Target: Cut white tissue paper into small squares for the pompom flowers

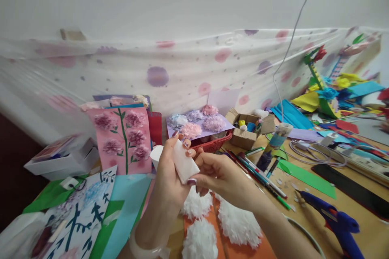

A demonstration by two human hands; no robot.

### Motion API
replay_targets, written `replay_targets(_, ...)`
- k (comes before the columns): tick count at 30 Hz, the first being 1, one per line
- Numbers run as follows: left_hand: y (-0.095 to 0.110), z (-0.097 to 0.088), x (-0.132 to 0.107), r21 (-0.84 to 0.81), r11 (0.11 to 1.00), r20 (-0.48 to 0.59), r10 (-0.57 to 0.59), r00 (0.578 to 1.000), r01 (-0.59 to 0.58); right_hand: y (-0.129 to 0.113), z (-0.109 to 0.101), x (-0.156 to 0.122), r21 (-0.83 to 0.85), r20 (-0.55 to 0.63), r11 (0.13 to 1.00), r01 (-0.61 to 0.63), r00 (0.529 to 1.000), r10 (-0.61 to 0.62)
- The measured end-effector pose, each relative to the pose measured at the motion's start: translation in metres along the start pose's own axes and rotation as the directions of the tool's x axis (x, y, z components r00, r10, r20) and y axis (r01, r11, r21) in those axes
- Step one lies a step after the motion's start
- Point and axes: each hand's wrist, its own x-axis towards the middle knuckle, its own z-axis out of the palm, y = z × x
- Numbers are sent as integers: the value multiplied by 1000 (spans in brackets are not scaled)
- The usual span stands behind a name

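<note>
In both hands at centre, raised above a light-brown wooden table (375, 236): a small folded piece of soft white paper (185, 165). Gripped by left hand (167, 176) w/ palm behind it, thumb up one side, fingers curled over the other; closed snugly. Pinched at lower R corner by right hand (221, 174), thumb and fingers closed on the edge. On L wrist, a pale bangle (147, 253). Directly below, partly hidden: fluffy white paper flowers (239, 221) on orange card (237, 252). To R, a blue glue gun w/ dark nozzle (330, 210), lying nr a row of coloured pens (261, 176). Behind, a red plastic basket (220, 141) w/ lilac card on top, bearing puffy pastel flowers (191, 130). To L, propped up, a pink card w/ dark-pink flowers & green stem (121, 158).
</note>
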Motion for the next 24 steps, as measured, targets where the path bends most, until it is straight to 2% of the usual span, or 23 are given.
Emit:
replay_targets(3, 2, -1, 2, -45, 994, 41, -98, 994, 100, -3, -7, 1, -39, 6, 999, 38, 999, -38)
replay_targets(6, 1, -4, 4, -85, 985, 85, -146, 986, 153, -3, -10, 1, -49, 28, 997, 63, 998, -61)
replay_targets(9, -1, -6, 6, -67, 989, 115, -127, 985, 135, -1, -11, 1, -49, 71, 998, 38, 997, -35)
replay_targets(13, -1, -8, 7, 14, 993, 184, -120, 976, 119, 1, -10, 1, -34, 55, 999, -14, 998, 16)
replay_targets(20, -5, -12, 7, 182, 979, 246, 43, 968, -90, 0, -7, 3, 45, 58, 998, -41, 998, 39)
replay_targets(24, -7, -13, 8, 188, 973, 322, 66, 944, -132, 1, -4, 3, 63, 71, 994, -91, 994, 86)
